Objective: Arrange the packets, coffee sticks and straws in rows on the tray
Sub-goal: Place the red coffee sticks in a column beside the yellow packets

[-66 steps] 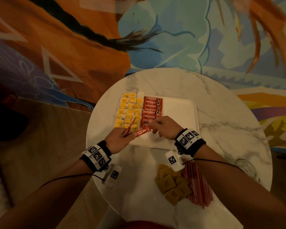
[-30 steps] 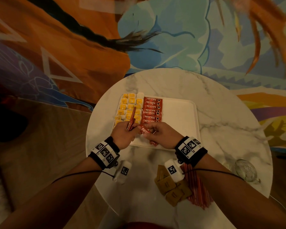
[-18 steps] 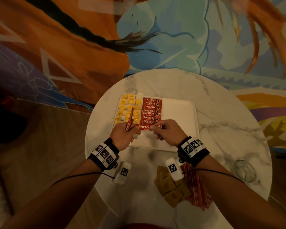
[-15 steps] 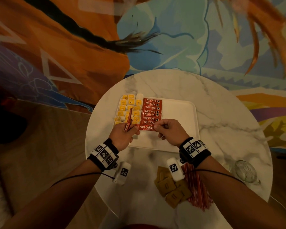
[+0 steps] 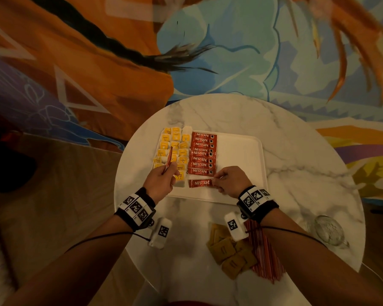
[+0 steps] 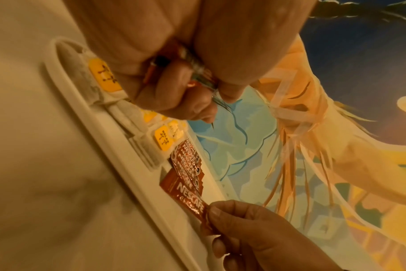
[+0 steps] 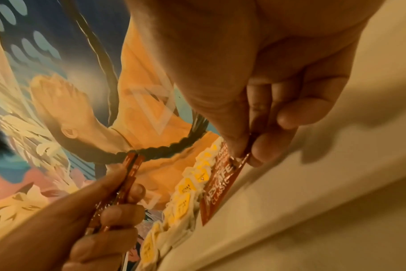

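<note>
Head view, centre: a red coffee stick (image 5: 200,183) lies flat on the white tray (image 5: 241,155), at the near end of the column of coffee sticks (image 5: 202,153), with a small gap between it and the stick above. The right hand (image 5: 230,181) pinches its 3 o'clock end between thumb and forefinger; in the right wrist view the fingertips (image 7: 255,155) close on the stick's crimped edge, the printed face (image 7: 220,185) turned up. At 9 o'clock of that column sit rows of yellow-labelled packets (image 5: 175,149), filling the tray's 9 o'clock side and reaching its near corner. The tray's 3 o'clock half shows bare white.

The left hand (image 5: 161,182) hovers over the near packets, fingers curled round a few spare coffee sticks (image 5: 169,159) that point up toward 12 o'clock; the left wrist view shows their ends (image 6: 195,73) bunched inside the fist.

Around the tray is the round marble worktop (image 5: 230,111). Toward 6 o'clock, under the right forearm, lie a loose pile of brown packets (image 5: 228,250) and, touching it at 3 o'clock, a bundle of red striped straws (image 5: 265,257). A clear glass item (image 5: 327,230) lies near the worktop's 4 o'clock edge. Both wrists wear black bands with square printed markers, and a painted mural fills the wall beyond.
</note>
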A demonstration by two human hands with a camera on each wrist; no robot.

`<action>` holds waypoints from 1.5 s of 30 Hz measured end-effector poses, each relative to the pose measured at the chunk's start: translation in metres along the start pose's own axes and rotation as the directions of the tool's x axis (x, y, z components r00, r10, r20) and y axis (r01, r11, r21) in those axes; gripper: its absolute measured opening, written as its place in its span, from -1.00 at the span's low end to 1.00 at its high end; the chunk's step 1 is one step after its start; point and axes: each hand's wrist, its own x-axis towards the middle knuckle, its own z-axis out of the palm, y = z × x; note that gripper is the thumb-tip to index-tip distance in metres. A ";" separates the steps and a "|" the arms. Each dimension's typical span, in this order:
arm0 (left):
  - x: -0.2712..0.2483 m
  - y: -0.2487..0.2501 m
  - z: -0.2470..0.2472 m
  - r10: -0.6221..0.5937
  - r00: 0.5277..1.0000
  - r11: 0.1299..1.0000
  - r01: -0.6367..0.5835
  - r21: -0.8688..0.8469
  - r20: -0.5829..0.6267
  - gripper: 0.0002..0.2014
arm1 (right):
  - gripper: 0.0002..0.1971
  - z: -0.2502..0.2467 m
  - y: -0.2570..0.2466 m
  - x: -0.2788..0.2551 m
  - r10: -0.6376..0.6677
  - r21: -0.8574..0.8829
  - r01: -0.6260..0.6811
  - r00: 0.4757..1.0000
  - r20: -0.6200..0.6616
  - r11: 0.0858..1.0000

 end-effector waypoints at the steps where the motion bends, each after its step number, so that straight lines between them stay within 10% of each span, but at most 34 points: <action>1: 0.000 0.000 0.000 -0.004 1.000 1.000 0.005 -0.008 0.002 -0.61 | -0.91 0.002 -0.001 0.001 0.010 0.004 -0.010 1.000 -0.012 1.000; 21: 0.002 -0.010 0.000 0.015 0.997 1.000 -0.017 0.023 0.073 -0.53 | -0.73 0.012 -0.013 0.013 -0.047 -0.319 0.011 0.994 -0.104 0.948; 33: 0.001 -0.015 -0.001 0.223 0.899 0.782 -0.396 0.482 0.377 -0.61 | -0.58 0.001 -0.043 -0.019 -0.296 0.187 0.275 0.950 0.097 0.943; 38: -0.002 -0.011 0.004 0.237 0.880 0.712 -0.446 0.543 0.411 -0.76 | -0.87 0.000 -0.036 -0.020 -0.388 0.137 0.369 0.909 0.150 0.919; 45: 0.002 -0.013 -0.005 0.265 0.928 0.829 -0.358 0.429 0.261 -0.85 | -0.94 -0.008 -0.026 -0.016 -0.342 0.264 0.329 0.940 0.001 0.906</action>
